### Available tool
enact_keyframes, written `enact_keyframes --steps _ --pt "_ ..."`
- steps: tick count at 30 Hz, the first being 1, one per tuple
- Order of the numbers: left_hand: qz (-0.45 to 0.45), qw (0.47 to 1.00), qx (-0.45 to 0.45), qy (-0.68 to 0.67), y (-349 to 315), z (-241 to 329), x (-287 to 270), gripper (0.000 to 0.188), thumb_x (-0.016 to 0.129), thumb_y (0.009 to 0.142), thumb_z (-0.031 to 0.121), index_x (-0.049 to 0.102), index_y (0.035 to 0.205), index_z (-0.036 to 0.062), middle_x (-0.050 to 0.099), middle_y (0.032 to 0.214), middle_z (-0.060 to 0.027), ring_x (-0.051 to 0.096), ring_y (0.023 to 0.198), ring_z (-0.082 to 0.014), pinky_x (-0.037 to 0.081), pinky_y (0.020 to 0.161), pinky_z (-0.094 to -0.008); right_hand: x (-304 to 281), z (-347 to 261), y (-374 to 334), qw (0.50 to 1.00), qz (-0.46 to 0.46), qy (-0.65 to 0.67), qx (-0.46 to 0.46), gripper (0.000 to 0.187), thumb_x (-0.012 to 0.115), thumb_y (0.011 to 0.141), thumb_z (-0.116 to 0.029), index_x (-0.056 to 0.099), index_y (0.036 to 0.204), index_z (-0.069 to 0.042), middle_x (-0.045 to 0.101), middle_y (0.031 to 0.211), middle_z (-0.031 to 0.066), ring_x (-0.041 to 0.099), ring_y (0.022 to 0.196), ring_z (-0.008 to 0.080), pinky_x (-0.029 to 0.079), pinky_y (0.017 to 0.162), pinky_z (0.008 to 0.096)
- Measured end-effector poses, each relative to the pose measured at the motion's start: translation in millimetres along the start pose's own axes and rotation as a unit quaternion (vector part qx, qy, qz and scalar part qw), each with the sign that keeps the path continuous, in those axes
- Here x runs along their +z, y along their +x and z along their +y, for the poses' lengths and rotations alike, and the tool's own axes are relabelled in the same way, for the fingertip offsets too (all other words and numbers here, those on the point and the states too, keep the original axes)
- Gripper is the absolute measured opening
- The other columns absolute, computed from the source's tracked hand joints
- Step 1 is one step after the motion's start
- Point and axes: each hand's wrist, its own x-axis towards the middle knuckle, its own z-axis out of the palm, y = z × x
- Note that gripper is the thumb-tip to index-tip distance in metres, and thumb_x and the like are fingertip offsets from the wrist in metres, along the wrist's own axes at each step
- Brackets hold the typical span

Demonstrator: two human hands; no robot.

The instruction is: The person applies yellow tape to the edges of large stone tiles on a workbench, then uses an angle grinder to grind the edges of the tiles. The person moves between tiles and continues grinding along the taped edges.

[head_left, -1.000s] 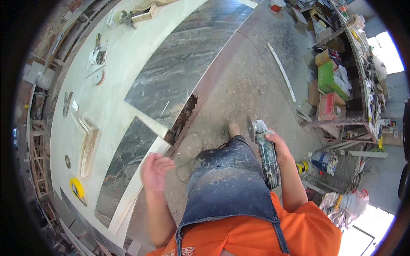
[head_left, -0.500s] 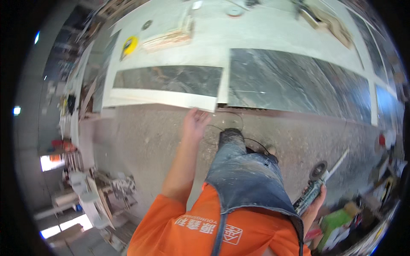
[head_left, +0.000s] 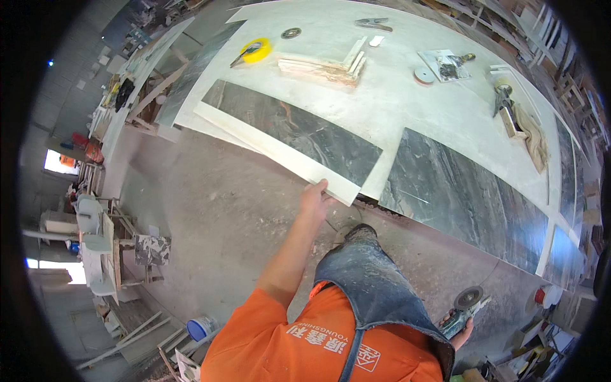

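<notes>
My left hand grips the near white edge of a long dark marbled stone slab, close to its right corner. The thumb side shows on the edge; some fingers are hidden. This slab lies on the pale worktable, its white edge along the front. Low on the right, beside my apron, my right hand is closed around an angle grinder, with its round dark disc upward. A second, larger marbled slab lies on the table to the right, apart from the first.
On the table are a yellow tape roll, a loose disc, stacked pale strips, a clamp and a brown cloth. A bucket stands on the floor at lower left. A cord hangs near the grinder.
The view has turned, so the table now runs slantwise. My left hand stays at the slab's white edge. The grinder is still in my right hand, now seen lower in the picture.
</notes>
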Motion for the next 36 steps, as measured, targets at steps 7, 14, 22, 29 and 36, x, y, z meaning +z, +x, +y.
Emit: enact_keyframes --steps 7,14,22,29,36 --pt "-0.092 0.977 0.072 0.181 22 46 -57 0.044 0.060 0.106 0.019 0.052 0.142 -0.0058 0.059 0.141 -0.0180 0.058 0.129 -0.0311 0.052 0.110 -0.0474 31 7 -32 0.994 0.080 0.074 -0.007 0.058 0.066 0.090 -0.050 0.065 0.124 -0.003 0.072 0.101 0.0161 0.071 0.080 0.0312 0.059 0.068 0.0473" --pt "-0.009 0.999 0.031 0.033 37 47 -66 0.056 0.071 0.101 0.032 0.054 0.138 -0.0063 0.057 0.137 -0.0187 0.055 0.129 -0.0355 0.051 0.107 -0.0518 -5 -4 -31 0.993 0.023 0.107 -0.047 0.067 0.075 0.083 -0.040 0.055 0.137 -0.005 0.069 0.103 0.0168 0.073 0.078 0.0343 0.062 0.067 0.0485" --pt "-0.072 0.978 -0.125 0.154 -114 -115 75 0.072 0.069 0.100 0.047 0.047 0.148 -0.0008 0.055 0.141 -0.0184 0.054 0.131 -0.0396 0.041 0.114 -0.0584 -114 -44 34 0.974 0.013 0.224 -0.026 0.070 0.076 0.082 -0.038 0.052 0.141 -0.009 0.069 0.101 0.0190 0.074 0.078 0.0365 0.064 0.067 0.0482" --pt "-0.325 0.886 -0.272 0.189 -211 -359 316 0.062 0.056 0.110 0.032 0.035 0.156 -0.0051 0.043 0.160 -0.0228 0.044 0.147 -0.0384 0.038 0.121 -0.0555 -213 -122 118 0.977 -0.026 0.204 0.050 0.070 0.078 0.081 -0.041 0.054 0.135 -0.004 0.071 0.099 0.0214 0.074 0.079 0.0388 0.064 0.067 0.0500" --pt "-0.193 0.944 -0.231 0.136 -243 -465 399 0.039 0.057 0.110 0.023 0.048 0.133 -0.0080 0.056 0.143 -0.0272 0.057 0.135 -0.0395 0.050 0.114 -0.0544 -267 -198 132 0.980 -0.029 0.197 0.025 0.076 0.079 0.078 -0.043 0.051 0.137 -0.005 0.068 0.091 0.0171 0.073 0.075 0.0368 0.062 0.062 0.0463"
